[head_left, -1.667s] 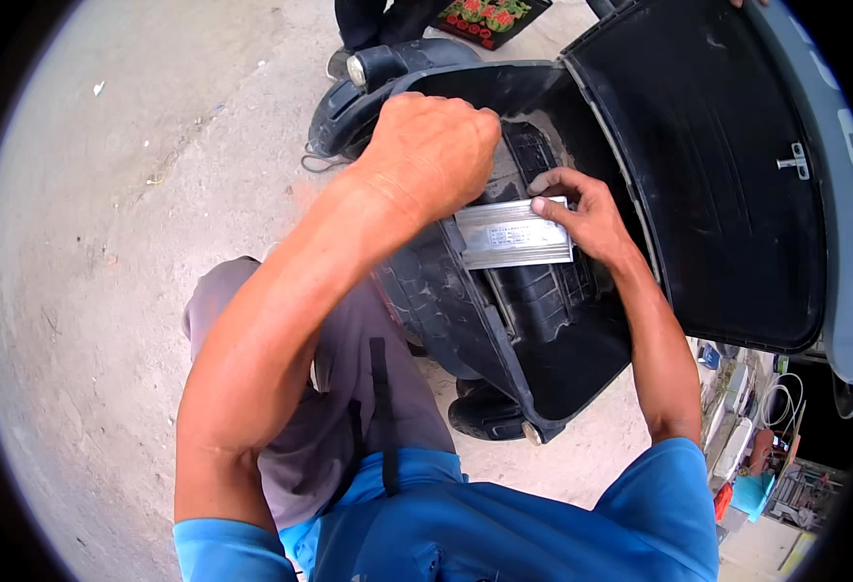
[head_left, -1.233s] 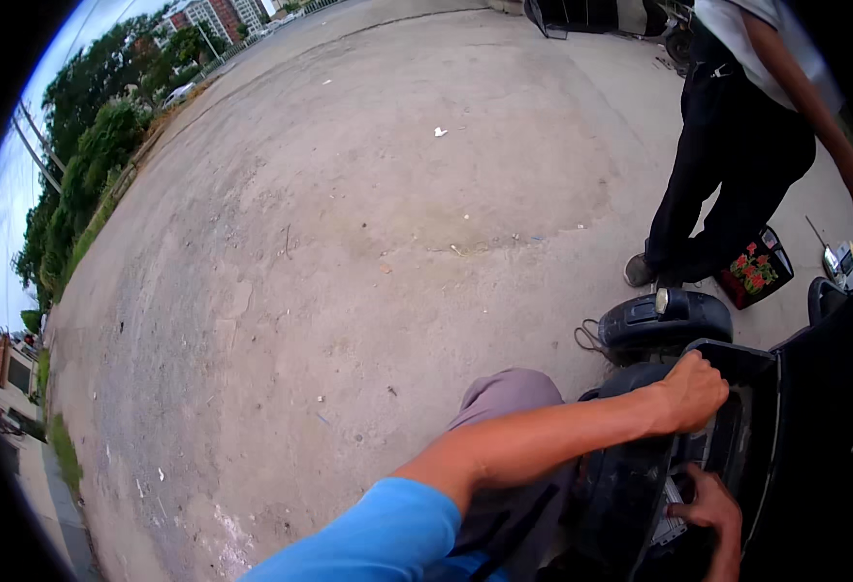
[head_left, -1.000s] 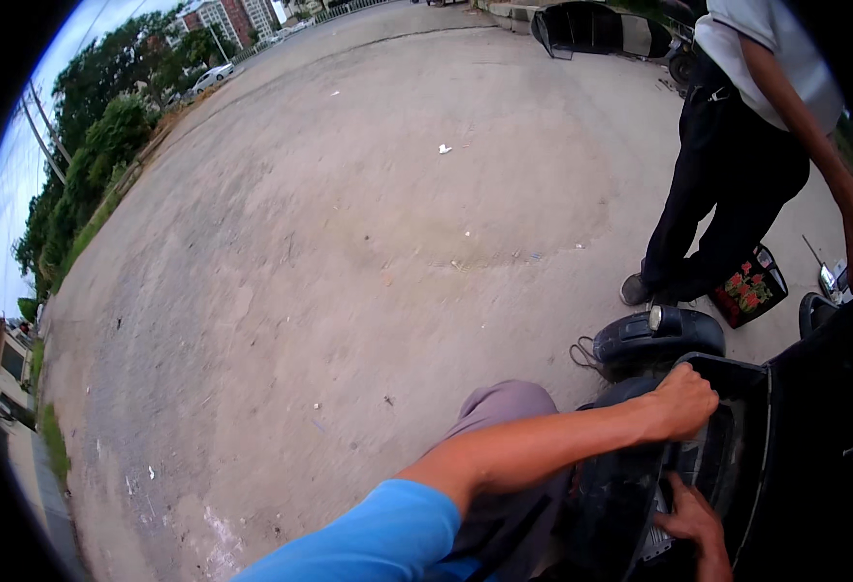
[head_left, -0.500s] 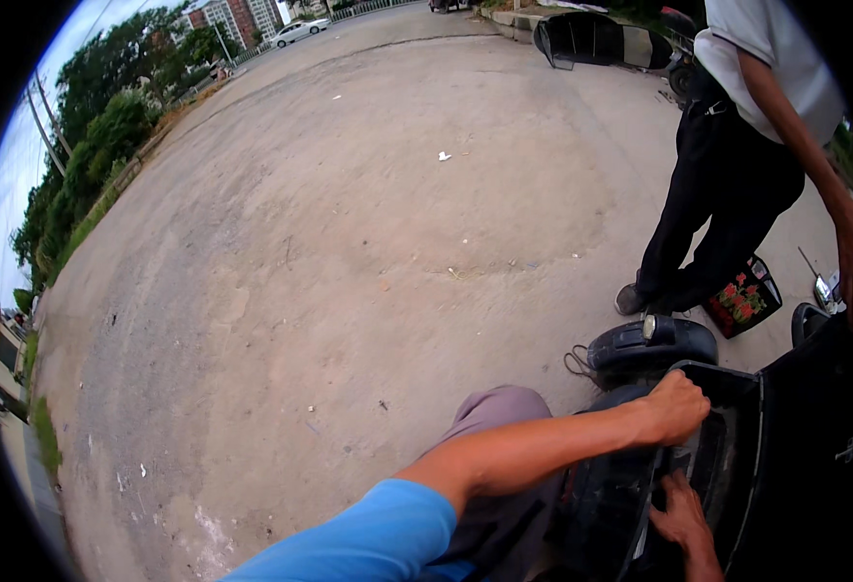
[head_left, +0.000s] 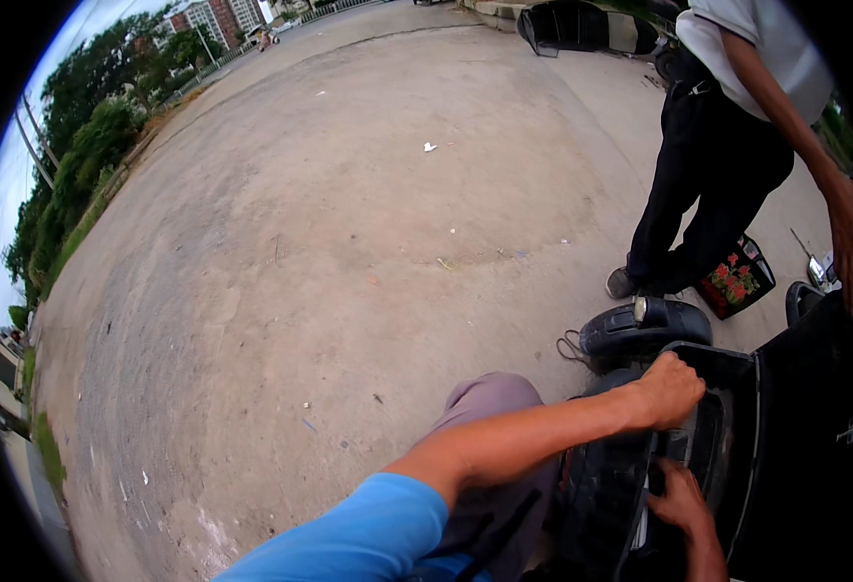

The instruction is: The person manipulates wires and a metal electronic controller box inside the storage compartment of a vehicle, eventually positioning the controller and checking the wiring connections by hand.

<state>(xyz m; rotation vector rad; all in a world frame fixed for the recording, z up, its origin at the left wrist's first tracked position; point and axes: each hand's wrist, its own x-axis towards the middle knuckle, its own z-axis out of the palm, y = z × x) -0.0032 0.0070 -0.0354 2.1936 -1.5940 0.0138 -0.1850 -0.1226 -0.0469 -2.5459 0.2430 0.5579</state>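
Observation:
My left hand (head_left: 674, 390), its arm in a blue sleeve, reaches across my body over a black open compartment (head_left: 758, 427), which looks like part of a scooter. That hand is closed in a fist near the compartment's far rim; whatever it grips is hidden beneath the fingers. My right hand (head_left: 680, 497) is lower down inside the compartment. Its thumb and fingers are apart, beside the near wall, with the fingertips partly hidden. A pale grey strip (head_left: 676, 444) shows between my two hands.
Beyond the compartment lies a black wheel-like part (head_left: 630, 330) with a cord loop. A person (head_left: 708, 184) in dark trousers stands there, one hand on the black vehicle. Near their feet is a black bag with red flowers (head_left: 737, 279). A black covered vehicle (head_left: 591, 29) stands farther back.
The view has shifted slightly, moving the scene up and left. My right hand has moved a little up inside the compartment, its fingers more bent. My left fist keeps its place.

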